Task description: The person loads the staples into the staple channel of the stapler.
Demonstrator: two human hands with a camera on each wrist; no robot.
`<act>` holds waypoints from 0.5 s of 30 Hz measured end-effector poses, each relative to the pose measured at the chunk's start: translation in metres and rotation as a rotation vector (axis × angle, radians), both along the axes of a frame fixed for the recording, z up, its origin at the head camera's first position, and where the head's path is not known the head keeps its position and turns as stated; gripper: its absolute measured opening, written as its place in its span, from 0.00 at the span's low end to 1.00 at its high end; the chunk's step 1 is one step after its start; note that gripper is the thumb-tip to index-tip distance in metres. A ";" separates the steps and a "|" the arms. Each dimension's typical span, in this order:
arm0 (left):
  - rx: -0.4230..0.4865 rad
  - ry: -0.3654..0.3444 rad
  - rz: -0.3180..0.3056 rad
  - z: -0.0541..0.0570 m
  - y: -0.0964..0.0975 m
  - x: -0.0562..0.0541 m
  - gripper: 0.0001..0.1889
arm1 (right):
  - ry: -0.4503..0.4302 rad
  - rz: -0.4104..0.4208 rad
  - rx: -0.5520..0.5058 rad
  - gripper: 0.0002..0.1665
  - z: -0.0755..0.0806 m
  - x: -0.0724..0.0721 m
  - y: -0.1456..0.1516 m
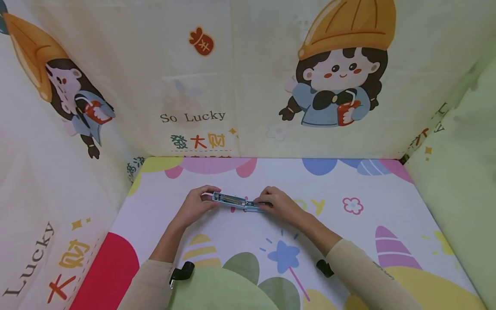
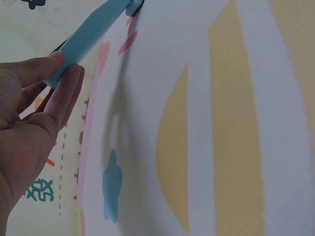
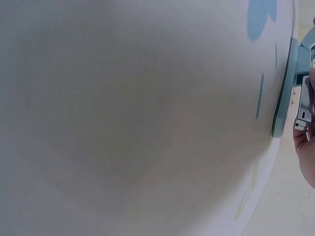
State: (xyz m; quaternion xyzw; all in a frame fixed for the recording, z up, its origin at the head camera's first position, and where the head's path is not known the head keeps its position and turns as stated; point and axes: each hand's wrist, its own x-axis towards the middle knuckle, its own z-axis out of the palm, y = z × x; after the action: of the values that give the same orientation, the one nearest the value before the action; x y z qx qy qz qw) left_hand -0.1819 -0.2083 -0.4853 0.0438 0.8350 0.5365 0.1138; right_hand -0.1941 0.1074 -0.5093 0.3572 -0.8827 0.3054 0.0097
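A light blue stapler (image 1: 229, 199) is held opened out above the table, its long top cover swung back to the left with the inside facing up. My left hand (image 1: 195, 206) pinches the far end of that cover; in the left wrist view the thumb and fingers (image 2: 69, 91) press its two sides. At the hinge end, my right hand (image 1: 280, 204) holds the stapler by its metal part. The right wrist view catches the blue base (image 3: 285, 93) and the metal magazine (image 3: 303, 115) at its edge; most of the right fingers are hidden there.
A white tabletop cover (image 1: 240, 241) with coloured prints lies under both hands. Printed cloth walls (image 1: 255, 129) stand at the back and both sides. Black wrist cameras (image 1: 183, 272) sit by the sleeves.
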 end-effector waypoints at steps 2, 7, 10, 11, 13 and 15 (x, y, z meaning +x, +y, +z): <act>-0.001 -0.003 0.000 0.000 0.000 0.000 0.22 | 0.039 0.028 0.006 0.13 0.000 -0.001 0.001; -0.002 -0.012 -0.001 -0.001 -0.001 0.000 0.22 | 0.122 0.089 0.018 0.15 -0.002 -0.003 0.003; 0.008 -0.015 -0.003 -0.001 -0.001 0.000 0.22 | 0.140 0.099 0.030 0.15 -0.002 -0.003 0.004; 0.012 -0.015 -0.005 -0.001 -0.001 0.000 0.22 | 0.139 0.098 0.034 0.16 -0.002 -0.003 0.004; 0.018 -0.014 -0.006 -0.001 -0.001 -0.001 0.22 | 0.127 0.091 0.045 0.16 -0.002 -0.003 0.004; 0.018 -0.014 -0.006 -0.001 -0.001 -0.001 0.22 | 0.108 0.082 0.055 0.16 -0.002 -0.003 0.005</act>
State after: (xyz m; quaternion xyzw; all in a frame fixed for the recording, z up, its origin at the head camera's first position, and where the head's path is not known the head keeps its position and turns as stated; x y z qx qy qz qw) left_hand -0.1826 -0.2091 -0.4859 0.0433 0.8291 0.5442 0.1209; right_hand -0.1972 0.1122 -0.5111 0.4093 -0.8735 0.2613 0.0350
